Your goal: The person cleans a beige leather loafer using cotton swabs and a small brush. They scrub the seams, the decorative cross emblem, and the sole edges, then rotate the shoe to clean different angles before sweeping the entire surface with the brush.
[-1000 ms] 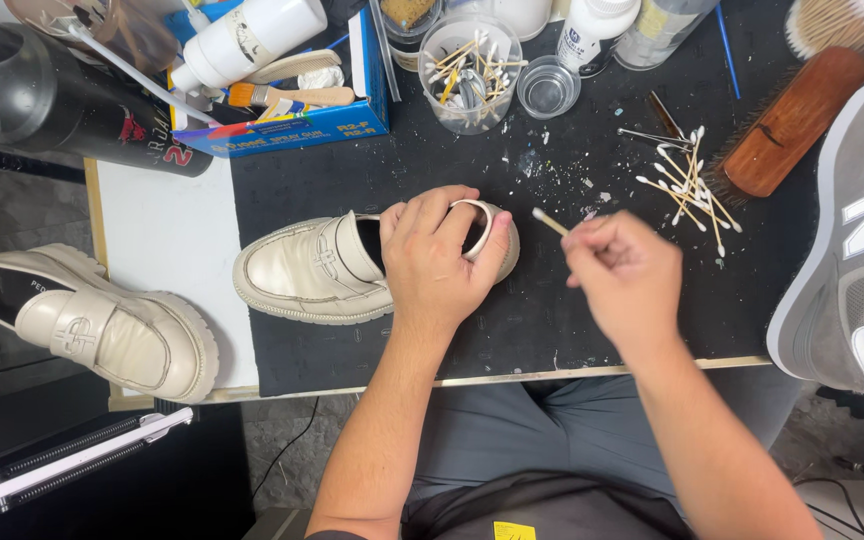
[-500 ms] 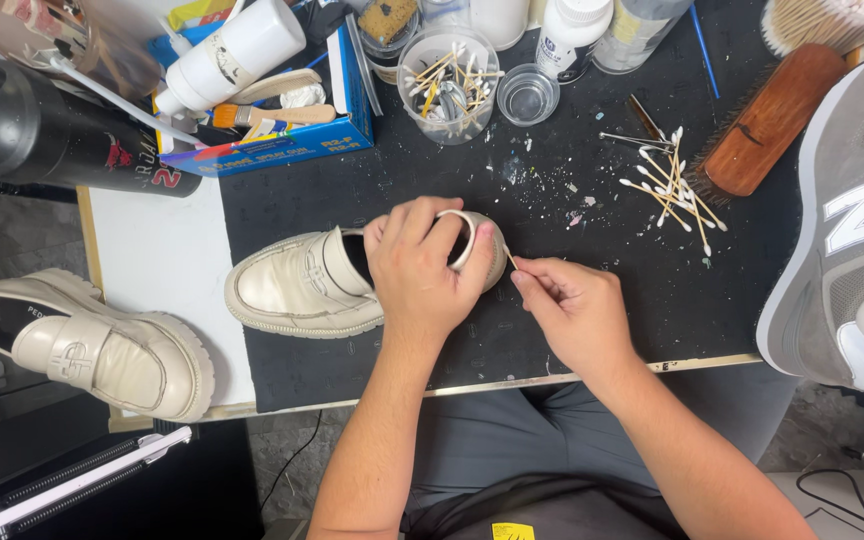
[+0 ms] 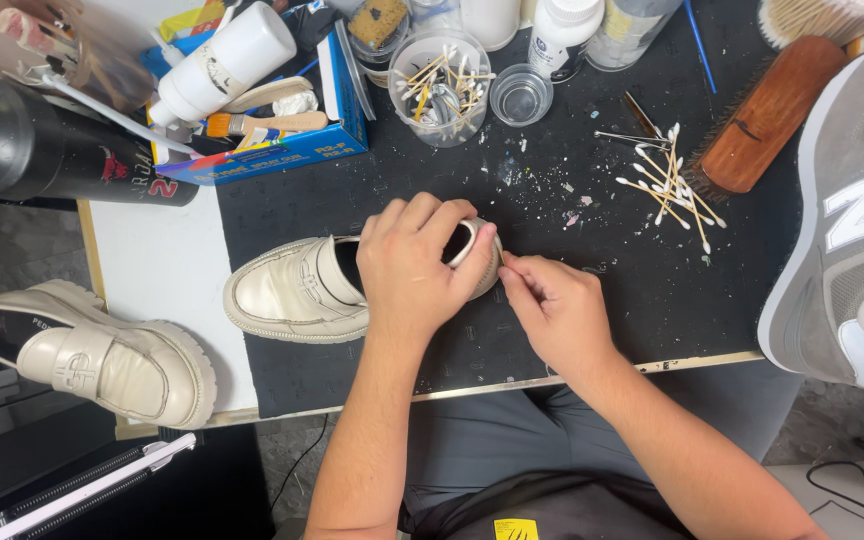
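Note:
A cream loafer [image 3: 297, 290] lies on the black mat [image 3: 592, 260], toe pointing left. My left hand [image 3: 412, 265] grips its heel end, fingers curled over the collar. My right hand [image 3: 552, 305] pinches a cotton swab [image 3: 503, 259] and presses its tip against the back of the heel. Most of the swab is hidden by my fingers.
The matching loafer [image 3: 92, 345] sits at the table's left edge. A pile of cotton swabs [image 3: 674, 190] and a wooden brush [image 3: 767, 115] lie to the right, next to a grey sneaker [image 3: 847, 230]. Bottles, a swab cup [image 3: 440, 85] and a blue box [image 3: 272, 150] crowd the back.
My right hand came in from the right with the swab and brought its tip to the loafer's heel. My left hand stayed clamped on the heel.

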